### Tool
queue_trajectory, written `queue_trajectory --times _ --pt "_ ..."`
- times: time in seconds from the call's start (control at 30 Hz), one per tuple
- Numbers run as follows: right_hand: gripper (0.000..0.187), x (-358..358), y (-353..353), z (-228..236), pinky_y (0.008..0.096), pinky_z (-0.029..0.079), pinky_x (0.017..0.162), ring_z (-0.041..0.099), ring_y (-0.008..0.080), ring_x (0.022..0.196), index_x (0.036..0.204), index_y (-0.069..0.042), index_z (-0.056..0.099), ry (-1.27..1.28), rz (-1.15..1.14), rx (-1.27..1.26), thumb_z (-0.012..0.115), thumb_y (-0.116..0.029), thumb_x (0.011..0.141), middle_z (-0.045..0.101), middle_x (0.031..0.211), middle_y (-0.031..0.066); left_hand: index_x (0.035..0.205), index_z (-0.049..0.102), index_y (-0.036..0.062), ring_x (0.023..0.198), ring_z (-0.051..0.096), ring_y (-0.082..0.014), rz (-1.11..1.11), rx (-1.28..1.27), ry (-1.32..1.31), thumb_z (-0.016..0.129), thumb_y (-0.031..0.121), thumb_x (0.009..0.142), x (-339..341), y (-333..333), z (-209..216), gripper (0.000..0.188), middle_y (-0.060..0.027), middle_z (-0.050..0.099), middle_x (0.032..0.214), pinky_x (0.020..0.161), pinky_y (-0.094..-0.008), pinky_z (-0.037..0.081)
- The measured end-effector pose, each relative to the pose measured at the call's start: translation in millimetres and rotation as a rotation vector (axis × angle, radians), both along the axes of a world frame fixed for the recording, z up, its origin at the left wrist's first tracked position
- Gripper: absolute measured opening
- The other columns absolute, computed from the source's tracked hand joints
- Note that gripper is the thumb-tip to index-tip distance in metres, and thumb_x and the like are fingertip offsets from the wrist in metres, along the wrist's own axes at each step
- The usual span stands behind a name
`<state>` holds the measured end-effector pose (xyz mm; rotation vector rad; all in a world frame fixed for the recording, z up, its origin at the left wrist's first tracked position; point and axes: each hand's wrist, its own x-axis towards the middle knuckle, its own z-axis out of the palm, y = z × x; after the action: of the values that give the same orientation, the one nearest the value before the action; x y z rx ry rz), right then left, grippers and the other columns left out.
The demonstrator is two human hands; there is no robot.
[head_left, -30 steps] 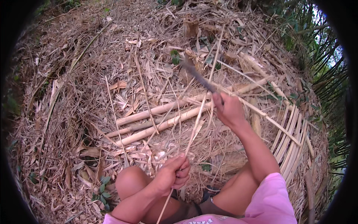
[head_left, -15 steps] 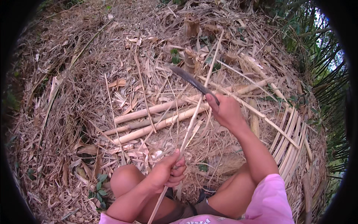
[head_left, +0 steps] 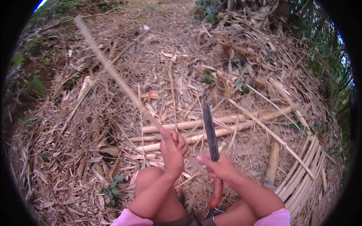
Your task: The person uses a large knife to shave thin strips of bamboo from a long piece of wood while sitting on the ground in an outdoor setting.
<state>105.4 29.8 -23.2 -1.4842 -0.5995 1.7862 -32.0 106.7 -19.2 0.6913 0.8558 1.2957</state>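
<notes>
the left hand has its grip closed around a long, pale strip, fingers curled round it and thumb lying along its top, while the right hand has its grip wrapped about the upper part of the reddish handle of a knife, the dark blade pointing away. the strip is held up off the ground, its long end slanting to the upper left above the dry litter and its short end running down to the right hand (whether those fingers pinch it too, i cannot tell). it looks light and springy, probably dry and not slippery, stiff enough to carry its own length but likely to whip at the blurred far end; thin edges could splinter. a hold near the short end, clear of the blade, seems sensible, though nearer the middle should balance better. beyond both hands lie pale poles, and to the right, a fan of slats.
</notes>
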Motion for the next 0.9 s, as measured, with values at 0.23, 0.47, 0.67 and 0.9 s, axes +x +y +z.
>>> queue_trajectory --times 0.23,0.47,0.67,0.9 --pt "0.037 -8 10 -42 0.0282 0.04 0.043 0.05 0.0111 0.046 0.101 0.001 0.063 -0.09 0.064 0.036 0.076 -0.028 0.082 0.054 0.059 0.0034 0.11 0.043 0.0073 0.088 0.053 -0.0214 -0.01 0.198 0.23 0.031 0.054 0.101 -9 -6 -4 0.049 -0.01 0.05 0.096 0.08 -0.0389 0.047" --pt "0.045 25 57 -65 0.0377 0.052 0.065 0.067 0.0258 0.068 0.092 0.0 0.068 -0.739 0.256 0.226 0.073 -0.044 0.079 0.068 0.075 0.0136 0.139 0.033 0.0033 0.126 0.043 -0.0297 0.424 0.523 0.457 0.03 0.062 0.096 -90 36 60 0.073 -0.0165 0.043 0.132 0.107 -0.0451 0.033" --pt "0.044 2 90 -107 0.0406 0.054 0.072 0.069 0.0317 0.075 0.091 -0.004 0.071 -1.001 0.422 0.185 0.07 -0.047 0.08 0.07 0.08 0.0168 0.141 0.028 -0.0029 0.125 0.045 -0.0334 0.444 1.057 0.265 0.033 0.091 0.072 -109 42 152 0.117 -0.0208 0.042 0.135 0.109 -0.0453 0.033" --pt "0.044 -51 108 -106 0.0418 0.052 0.084 0.067 0.0355 0.091 0.101 -0.003 0.07 -1.024 0.426 0.238 0.071 -0.04 0.076 0.069 0.096 0.0212 0.115 0.052 0.002 0.046 0.047 -0.0084 -0.103 0.692 -0.349 0.039 0.074 0.088 -141 71 165 0.077 -0.0044 0.054 0.066 0.037 -0.0183 0.036"
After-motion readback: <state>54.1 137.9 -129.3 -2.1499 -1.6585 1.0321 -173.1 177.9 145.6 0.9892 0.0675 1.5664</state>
